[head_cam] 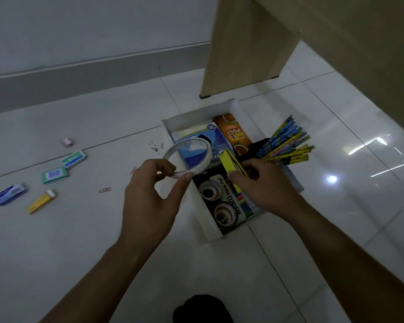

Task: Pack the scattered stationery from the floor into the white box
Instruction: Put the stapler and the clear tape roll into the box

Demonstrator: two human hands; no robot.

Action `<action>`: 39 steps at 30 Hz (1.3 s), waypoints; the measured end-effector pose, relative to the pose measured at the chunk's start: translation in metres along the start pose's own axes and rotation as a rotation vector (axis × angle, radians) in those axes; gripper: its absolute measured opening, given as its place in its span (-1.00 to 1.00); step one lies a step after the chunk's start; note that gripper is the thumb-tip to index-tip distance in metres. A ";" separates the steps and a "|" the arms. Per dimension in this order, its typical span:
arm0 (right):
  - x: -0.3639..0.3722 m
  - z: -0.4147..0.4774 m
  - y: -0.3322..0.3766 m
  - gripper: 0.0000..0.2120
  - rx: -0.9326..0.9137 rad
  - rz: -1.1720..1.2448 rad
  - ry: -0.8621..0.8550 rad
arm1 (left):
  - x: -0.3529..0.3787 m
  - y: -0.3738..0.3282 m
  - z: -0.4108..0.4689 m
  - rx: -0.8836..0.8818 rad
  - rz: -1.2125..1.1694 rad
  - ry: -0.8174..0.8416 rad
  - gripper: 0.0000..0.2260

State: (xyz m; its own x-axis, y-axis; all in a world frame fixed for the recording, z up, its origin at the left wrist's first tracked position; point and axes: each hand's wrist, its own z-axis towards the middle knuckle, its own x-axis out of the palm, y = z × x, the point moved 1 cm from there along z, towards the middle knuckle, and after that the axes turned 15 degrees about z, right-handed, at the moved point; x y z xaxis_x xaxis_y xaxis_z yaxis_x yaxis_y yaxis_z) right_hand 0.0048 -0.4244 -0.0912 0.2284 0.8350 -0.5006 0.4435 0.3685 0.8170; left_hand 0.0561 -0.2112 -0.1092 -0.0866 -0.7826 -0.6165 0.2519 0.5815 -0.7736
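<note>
Holding a tape ring (187, 157) pinched in my left hand (153, 194) over the box (202, 215), my right hand (264, 185) grips a yellow pad (229, 162) inside. Next, I judge: drop both, then fetch the packets (54, 175) at nine o'clock.

Your left hand (149, 194) pinches a white tape roll (188, 157). Your right hand (264, 185) grips a yellow pad (229, 163); beyond it, blue-and-yellow patterned pencils (287, 145).
</note>
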 end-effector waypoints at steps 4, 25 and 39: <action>-0.003 -0.007 -0.029 -0.67 -0.031 -0.186 -0.002 | 0.014 -0.014 -0.005 0.059 0.068 0.065 -0.75; 0.007 0.006 -0.062 -0.72 0.012 -0.543 0.008 | 0.027 -0.022 -0.010 0.144 0.251 0.099 -0.80; 0.005 -0.001 -0.009 -0.62 -0.065 0.103 -0.130 | 0.040 -0.018 0.008 0.183 0.299 0.069 -0.82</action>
State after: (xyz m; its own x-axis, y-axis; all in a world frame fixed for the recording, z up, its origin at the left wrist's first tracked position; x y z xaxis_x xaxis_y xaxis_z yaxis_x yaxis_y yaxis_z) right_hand 0.0014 -0.4230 -0.1006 0.3816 0.8117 -0.4422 0.3558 0.3126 0.8808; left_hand 0.0562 -0.2544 -0.1188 -0.0461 -0.5635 -0.8248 0.4440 0.7281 -0.5222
